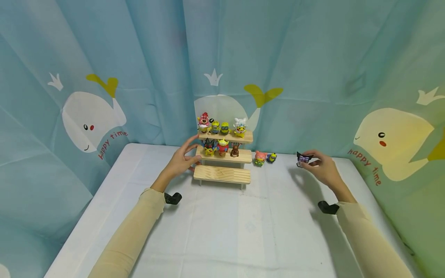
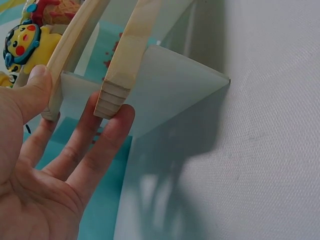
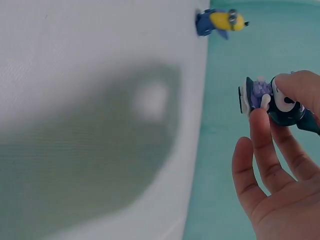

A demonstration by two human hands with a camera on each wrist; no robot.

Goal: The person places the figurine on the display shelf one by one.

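My left hand point(image 1: 178, 161) is at the left end of a three-tier wooden display stand point(image 1: 222, 174). In the left wrist view its thumb presses on the edge of one board, with the other fingers behind the board ends point(image 2: 116, 90). To the right of the stand, my right hand point(image 1: 325, 169) pinches a small black, white and purple figurine point(image 3: 261, 94) between thumb and fingers, raised over the table. Several figurines stand on the top tier point(image 1: 226, 136), and three more, including a brown one point(image 1: 235, 150), on the middle tier. The bottom tier is bare.
Right of the stand, a pink and green figurine point(image 1: 259, 158) and a blue and yellow minion figurine point(image 1: 272, 158) stand on the white table point(image 1: 215, 231) near its back edge. A blue curtain point(image 1: 156, 58) with whale prints hangs close behind.
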